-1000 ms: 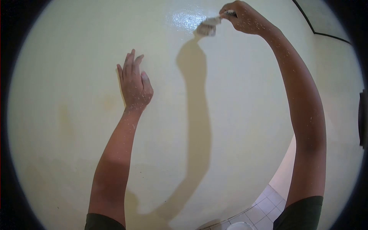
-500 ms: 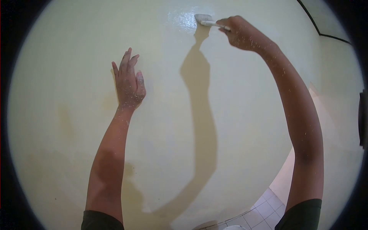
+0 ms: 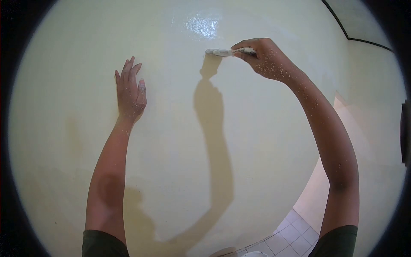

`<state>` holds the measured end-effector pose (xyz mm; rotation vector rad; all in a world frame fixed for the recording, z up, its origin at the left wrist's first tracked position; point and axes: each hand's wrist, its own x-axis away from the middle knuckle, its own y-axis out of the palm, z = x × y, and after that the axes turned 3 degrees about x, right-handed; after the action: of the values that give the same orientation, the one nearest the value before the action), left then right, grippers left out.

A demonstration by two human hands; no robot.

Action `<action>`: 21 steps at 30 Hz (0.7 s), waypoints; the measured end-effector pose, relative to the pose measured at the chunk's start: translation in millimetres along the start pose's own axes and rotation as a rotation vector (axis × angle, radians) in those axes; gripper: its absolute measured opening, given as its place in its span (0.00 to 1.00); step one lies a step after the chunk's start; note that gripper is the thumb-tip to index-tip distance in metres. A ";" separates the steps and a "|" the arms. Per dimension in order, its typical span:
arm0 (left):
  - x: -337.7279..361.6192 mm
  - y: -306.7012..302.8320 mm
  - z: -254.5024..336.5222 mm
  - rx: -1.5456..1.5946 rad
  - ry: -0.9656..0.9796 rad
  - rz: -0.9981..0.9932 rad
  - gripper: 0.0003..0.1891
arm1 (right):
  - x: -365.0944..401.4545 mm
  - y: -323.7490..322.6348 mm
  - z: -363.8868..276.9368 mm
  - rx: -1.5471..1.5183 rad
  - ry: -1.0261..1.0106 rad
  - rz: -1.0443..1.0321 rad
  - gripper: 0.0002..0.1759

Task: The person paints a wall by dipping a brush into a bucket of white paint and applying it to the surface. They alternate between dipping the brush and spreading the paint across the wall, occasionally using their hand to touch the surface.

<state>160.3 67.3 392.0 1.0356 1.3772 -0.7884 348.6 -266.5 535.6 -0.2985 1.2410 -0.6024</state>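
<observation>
left hand [image 3: 129,97]: fingers loosely apart at wall [image 3: 171,137], contact unclear | right hand [image 3: 266,60]: fingers clamped on paintbrush [image 3: 220,52]

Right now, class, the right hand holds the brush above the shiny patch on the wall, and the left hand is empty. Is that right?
Not quite: the head view shows the brush below the shiny patch. The right hand does hold the brush, and the left hand is empty.

You face a cream wall [image 3: 171,128], with light [image 3: 202,25] glaring off its upper part and pale tiled floor [image 3: 295,233] below its right side.
</observation>
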 end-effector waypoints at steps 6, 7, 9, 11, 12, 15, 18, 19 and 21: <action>-3.5 15.2 -17.0 0.146 -0.054 0.052 0.23 | 9.5 0.0 10.8 0.067 -0.046 0.141 0.12; -5.4 20.1 -20.7 0.182 -0.067 0.064 0.23 | 10.6 5.6 15.7 0.101 -0.093 0.161 0.12; -8.1 23.8 -28.0 0.144 -0.045 0.061 0.23 | 14.8 15.7 14.1 0.193 -0.018 0.161 0.10; -8.5 24.0 -33.8 0.114 -0.038 0.063 0.22 | 12.5 27.0 -0.4 0.289 0.050 0.112 0.09; -9.8 24.8 -35.2 0.112 -0.032 0.074 0.22 | 11.7 26.6 -14.1 0.350 0.086 0.072 0.09; -5.5 22.9 -25.5 0.081 -0.018 0.104 0.21 | 17.7 30.8 -29.6 0.568 -0.012 0.106 0.09; -5.1 21.3 -24.4 0.038 0.027 0.143 0.21 | -4.7 29.7 -36.8 0.676 -0.066 0.160 0.10; -0.6 14.1 -21.1 0.023 0.050 0.157 0.20 | -9.2 25.8 -42.9 0.691 -0.058 0.170 0.10; -3.3 14.7 -26.2 0.050 0.044 0.156 0.20 | -32.3 27.9 -37.8 0.642 -0.037 0.196 0.10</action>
<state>163.4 96.5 399.4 1.1905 1.3019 -0.6908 314.0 -221.2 534.9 0.3439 0.9672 -0.7836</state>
